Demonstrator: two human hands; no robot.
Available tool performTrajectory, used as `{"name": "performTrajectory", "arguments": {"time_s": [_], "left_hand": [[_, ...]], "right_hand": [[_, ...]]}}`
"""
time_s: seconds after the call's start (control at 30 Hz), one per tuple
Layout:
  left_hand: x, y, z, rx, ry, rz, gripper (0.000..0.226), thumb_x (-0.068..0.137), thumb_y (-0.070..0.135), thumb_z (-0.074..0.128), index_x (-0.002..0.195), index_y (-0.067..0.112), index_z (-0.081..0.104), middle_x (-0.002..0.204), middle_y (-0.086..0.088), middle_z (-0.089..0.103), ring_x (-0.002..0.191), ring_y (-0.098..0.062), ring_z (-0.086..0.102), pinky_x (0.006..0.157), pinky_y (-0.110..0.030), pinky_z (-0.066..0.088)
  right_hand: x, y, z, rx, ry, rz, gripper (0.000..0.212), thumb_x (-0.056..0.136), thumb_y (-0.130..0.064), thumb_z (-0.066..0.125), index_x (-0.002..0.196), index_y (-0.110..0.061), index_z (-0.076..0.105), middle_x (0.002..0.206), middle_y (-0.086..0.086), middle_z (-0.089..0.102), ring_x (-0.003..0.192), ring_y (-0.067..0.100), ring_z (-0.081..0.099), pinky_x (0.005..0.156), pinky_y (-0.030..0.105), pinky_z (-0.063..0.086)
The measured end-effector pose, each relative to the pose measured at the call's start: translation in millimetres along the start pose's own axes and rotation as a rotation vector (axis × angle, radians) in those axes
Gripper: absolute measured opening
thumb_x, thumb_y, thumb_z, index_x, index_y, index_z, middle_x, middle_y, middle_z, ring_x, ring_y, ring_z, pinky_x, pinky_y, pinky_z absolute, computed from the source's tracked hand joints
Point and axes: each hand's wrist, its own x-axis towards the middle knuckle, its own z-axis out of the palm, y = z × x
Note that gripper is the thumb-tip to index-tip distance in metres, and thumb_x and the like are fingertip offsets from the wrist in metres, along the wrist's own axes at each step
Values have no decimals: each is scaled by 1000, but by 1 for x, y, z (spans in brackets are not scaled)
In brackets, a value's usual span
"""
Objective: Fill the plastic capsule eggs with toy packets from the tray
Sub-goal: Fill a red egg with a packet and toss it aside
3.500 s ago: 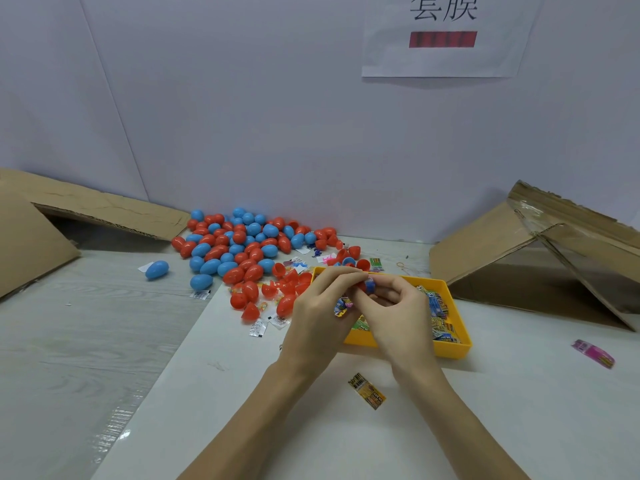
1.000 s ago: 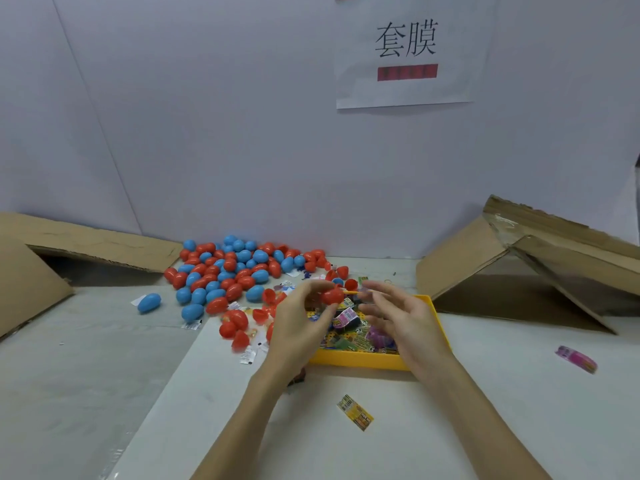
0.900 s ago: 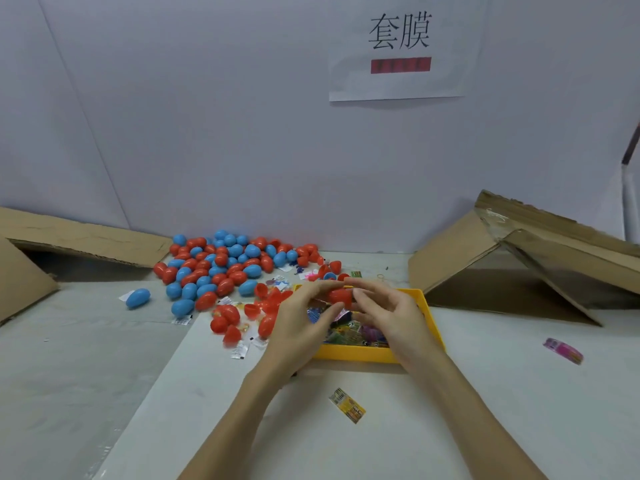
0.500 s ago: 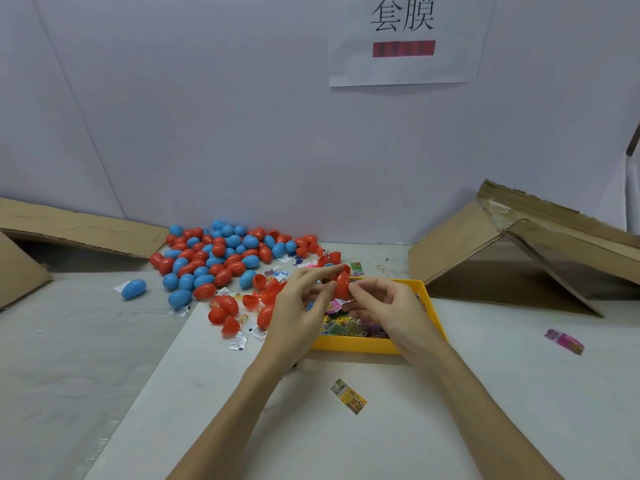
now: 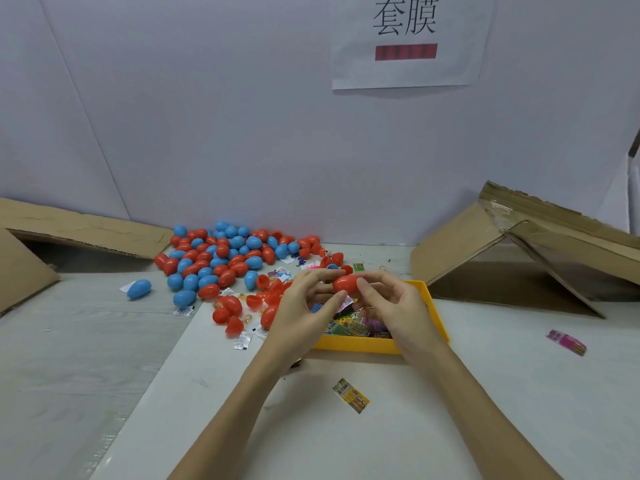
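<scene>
Egg: I see a red egg (image 5: 347, 284) held up over the yellow tray (image 5: 437, 318).
Left hand (image 5: 300, 311): my fingers pinch its left end.
Right hand (image 5: 393, 304): my fingertips pinch its right end.
Packets (image 5: 356, 322): they lie in the tray.

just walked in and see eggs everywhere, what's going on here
A person is filling plastic capsule eggs with toy packets. Both hands, the left hand and right hand, hold one red egg over the yellow tray of packets. A pile of red and blue eggs lies behind on the left, and a stray packet lies in front of the tray.
</scene>
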Motion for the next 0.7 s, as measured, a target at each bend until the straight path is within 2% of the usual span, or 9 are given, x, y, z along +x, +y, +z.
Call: {"name": "performTrajectory", "arguments": {"time_s": [0.07,0.13,0.2,0.3,0.4,0.5,0.6,0.7], "left_hand": [[0,-1,2,-12,-23,9,40,91,15,76,129,21,64,119,0,69,102,-15,72,88,-28,60],[-1,-2,3,-2,-13,12,35,94,17,73,127,24,64,110,2,72,97,-17,73,85,-31,60],[0,-4,2,18,26,-17,28,98,23,68,126,22,65,104,3,74,93,-18,73,84,-36,62],[0,-7,2,88,48,-41,26,100,29,63,123,20,69,101,6,75,90,-15,73,82,-43,62],[-1,-5,2,101,20,-19,30,100,33,64,128,27,67,107,10,73,94,-11,72,84,-36,62],[0,-5,0,112,-19,35,39,96,24,71,132,33,60,114,6,67,92,-14,72,80,-25,59],[1,-5,-1,118,48,22,24,100,22,64,124,27,66,103,1,70,80,-14,71,70,-23,57],[1,-6,-4,158,111,-59,24,106,29,51,121,20,67,87,1,69,72,-7,67,63,-20,54]], "right_hand": [[0,1,1,1,32,11,32,87,-45,67,104,-20,75,86,3,78,78,18,74,72,26,61],[1,1,3,-25,51,25,36,90,-49,65,99,-15,75,82,4,77,75,15,72,69,25,60],[1,0,4,-46,54,18,35,92,-48,63,105,-18,73,88,0,77,81,12,74,69,25,60],[1,-1,2,-120,22,-43,20,95,-34,68,113,-25,72,97,-5,78,93,13,74,74,30,63],[-2,0,2,-135,50,-50,14,96,-25,71,109,-21,74,95,-4,78,90,12,75,75,35,64],[-2,0,3,-135,75,-33,14,94,-28,71,106,-21,74,91,-3,78,83,14,74,74,41,62],[-1,0,4,-196,103,-72,15,98,-22,69,111,-18,73,93,-2,77,86,12,72,73,28,60],[-2,0,1,-612,142,-199,18,98,-8,68,113,-16,72,106,-4,72,96,8,68,80,16,56]]}}
